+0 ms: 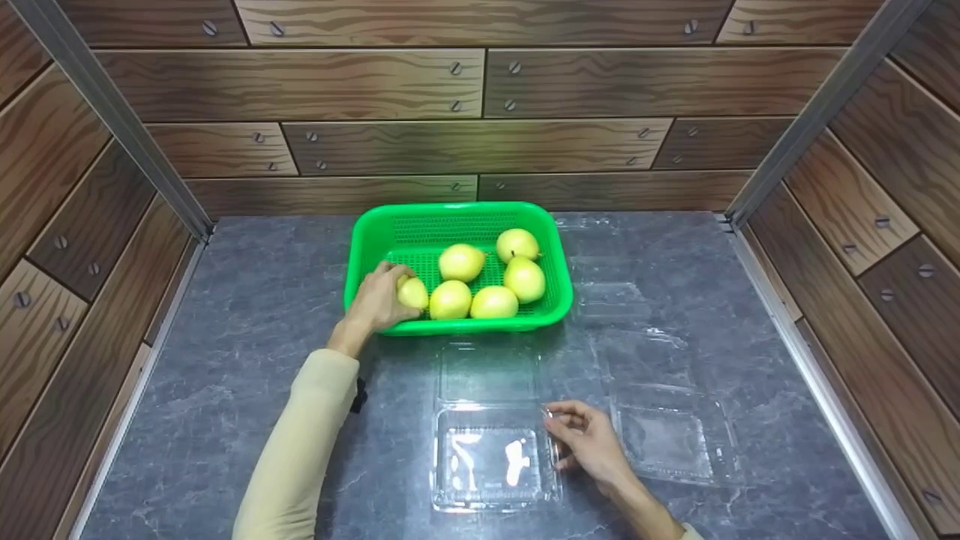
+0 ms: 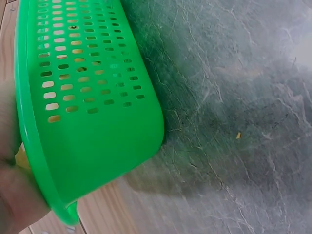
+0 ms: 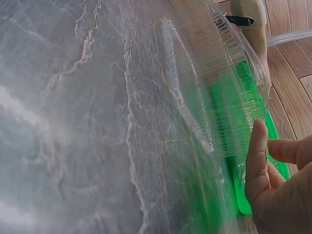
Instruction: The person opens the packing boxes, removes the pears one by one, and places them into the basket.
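A green plastic basket (image 1: 459, 325) holds several yellow-green pears (image 1: 495, 304). My left hand (image 1: 381, 298) reaches over its front left corner and grips a pear (image 1: 412, 293) there, fingers on the far side and thumb in front. In the left wrist view the basket's wall (image 2: 97, 146) hides most of that pear. An opened clear plastic clamshell box (image 1: 491, 480) lies in front of the basket, its lid folded back towards it. My right hand (image 1: 592, 442) pinches the box's right rim; in the right wrist view the thumb (image 3: 257, 156) lies at the box edge.
More clear plastic boxes (image 1: 667, 442) lie opened along the right of the grey marbled tabletop (image 1: 225, 420), reaching back beside the basket. Wood-patterned walls (image 1: 375, 82) close off the back and both sides, with metal strips (image 1: 847, 442) along the edges.
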Action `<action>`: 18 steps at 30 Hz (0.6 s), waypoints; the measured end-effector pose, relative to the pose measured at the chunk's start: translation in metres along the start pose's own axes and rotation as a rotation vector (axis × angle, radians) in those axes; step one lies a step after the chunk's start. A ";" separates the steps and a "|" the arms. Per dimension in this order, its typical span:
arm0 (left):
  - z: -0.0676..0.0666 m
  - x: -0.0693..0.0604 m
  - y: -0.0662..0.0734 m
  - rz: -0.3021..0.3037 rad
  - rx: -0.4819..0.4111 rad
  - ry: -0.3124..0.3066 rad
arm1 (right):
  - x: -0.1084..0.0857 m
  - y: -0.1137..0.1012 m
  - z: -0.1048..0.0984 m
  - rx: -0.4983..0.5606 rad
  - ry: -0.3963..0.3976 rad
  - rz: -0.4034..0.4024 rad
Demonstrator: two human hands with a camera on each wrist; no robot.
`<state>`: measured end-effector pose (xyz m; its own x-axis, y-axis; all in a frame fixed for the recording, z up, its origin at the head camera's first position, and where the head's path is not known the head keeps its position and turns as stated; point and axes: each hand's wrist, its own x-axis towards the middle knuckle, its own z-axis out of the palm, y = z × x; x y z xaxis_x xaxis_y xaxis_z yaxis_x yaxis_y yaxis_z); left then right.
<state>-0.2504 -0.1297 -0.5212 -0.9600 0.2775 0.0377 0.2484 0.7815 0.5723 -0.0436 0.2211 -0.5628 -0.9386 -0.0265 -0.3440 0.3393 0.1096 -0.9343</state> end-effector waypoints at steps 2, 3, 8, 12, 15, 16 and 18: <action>0.000 0.001 0.000 0.003 0.012 -0.010 | 0.000 0.000 0.000 -0.001 0.003 0.003; 0.000 0.001 0.000 0.002 0.017 -0.016 | 0.000 0.000 0.000 -0.001 0.004 0.003; 0.000 0.003 -0.001 -0.004 0.036 -0.033 | 0.000 0.000 0.001 0.000 0.010 0.000; 0.001 0.004 -0.002 0.000 0.029 -0.045 | 0.000 0.000 0.001 0.000 0.011 -0.001; 0.002 0.004 -0.003 -0.005 0.027 -0.050 | 0.000 0.000 0.001 0.002 0.010 0.000; 0.002 0.003 -0.002 -0.007 0.028 -0.052 | 0.000 0.000 0.001 0.002 0.009 0.002; 0.002 0.003 -0.001 -0.012 0.027 -0.053 | 0.000 -0.001 0.001 0.002 0.013 0.006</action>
